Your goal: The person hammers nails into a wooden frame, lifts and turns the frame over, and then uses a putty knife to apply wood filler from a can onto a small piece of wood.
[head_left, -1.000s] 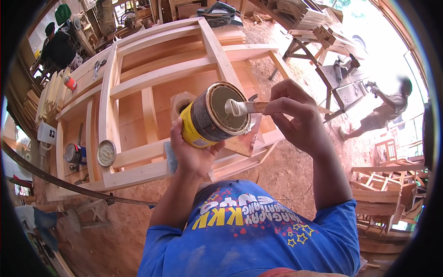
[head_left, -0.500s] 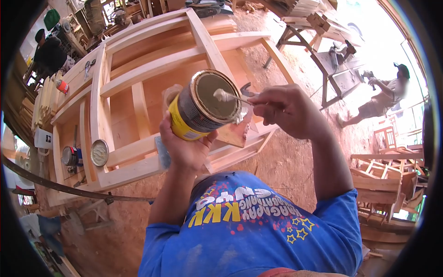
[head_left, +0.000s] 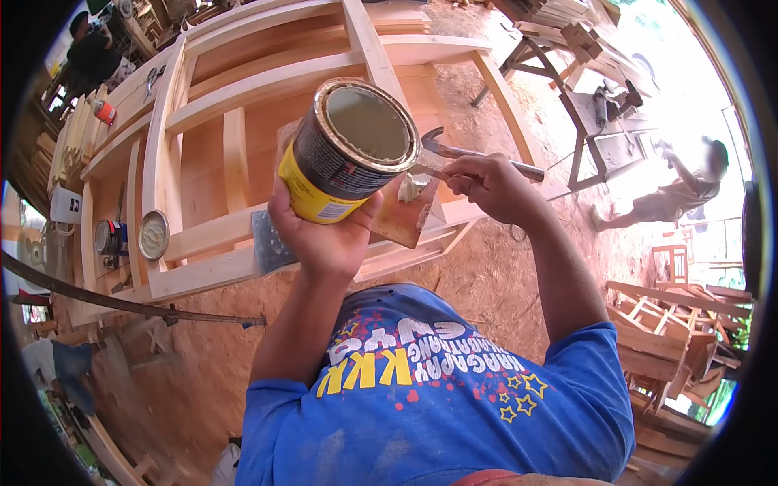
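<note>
Fingers of the left hand [head_left: 324,235] clasp the open can [head_left: 348,150], tilted for access; right hand [head_left: 490,190] pinches a paste-loaded stick [head_left: 415,186].

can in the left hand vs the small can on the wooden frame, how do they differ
The can in the left hand is held up, tilted, mouth open, showing pale paste; the small can rests on the wooden frame. The held can's label is yellow and dark; the small can's is blue and red. Both are round metal cans.
</note>
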Demonstrator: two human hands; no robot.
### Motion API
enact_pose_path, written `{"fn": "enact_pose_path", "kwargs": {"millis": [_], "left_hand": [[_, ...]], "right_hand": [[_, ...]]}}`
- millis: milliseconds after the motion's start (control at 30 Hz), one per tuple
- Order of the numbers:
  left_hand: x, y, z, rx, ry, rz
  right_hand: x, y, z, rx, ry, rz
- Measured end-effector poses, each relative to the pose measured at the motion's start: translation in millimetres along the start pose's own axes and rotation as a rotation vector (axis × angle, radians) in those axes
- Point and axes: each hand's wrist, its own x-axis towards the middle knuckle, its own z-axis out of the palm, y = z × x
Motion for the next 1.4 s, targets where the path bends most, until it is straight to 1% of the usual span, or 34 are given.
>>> {"fn": "enact_pose_path", "kwargs": {"millis": [133, 233, 333, 433, 633, 800, 933, 1133, 1200, 1400], "left_hand": [[4.1, -11.1, -7.5, 0.051, 0.03, 0.03], [0.0, -12.2, -4.8, 0.056, 0.054, 0.042], [1.5, -12.5, -5.5, 0.054, 0.028, 0.043], [-0.1, -12.5, -11.4, 0.031, 0.002, 0.038], [0.2, -12.7, -14.0, -0.025, -0.051, 0.039], [0.5, -10.8, -15.0, -0.033, -0.031, 0.03], [0.6, -11.3, -12.7, 0.037, -0.012, 0.043], [-1.2, -14.0, -5.7, 0.106, -0.014, 0.071], [-1.5, -14.1, -7.5, 0.09, -0.017, 0.072], [-1.9, -16.9, -6.0, 0.161, -0.005, 0.103]], "right_hand": [[4.3, 17.6, 5.8, -0.064, 0.064, -0.182], [5.0, 28.3, 10.4, -0.161, 0.126, -0.27], [0.5, 25.9, 13.5, -0.298, 0.172, -0.229], [-1.8, 22.0, 12.2, -0.457, 0.169, -0.218], [-3.1, 11.9, 10.7, -0.642, 0.199, -0.183], [-6.0, 4.3, 10.3, -0.709, 0.182, -0.12], [-7.8, -0.8, 7.9, -0.727, 0.16, -0.101], [-8.5, -15.4, -0.8, -0.753, 0.071, -0.03], [-9.4, -18.3, -3.4, -0.763, 0.052, -0.028], [-12.5, -22.7, -6.1, -0.794, -0.015, -0.029]]}}
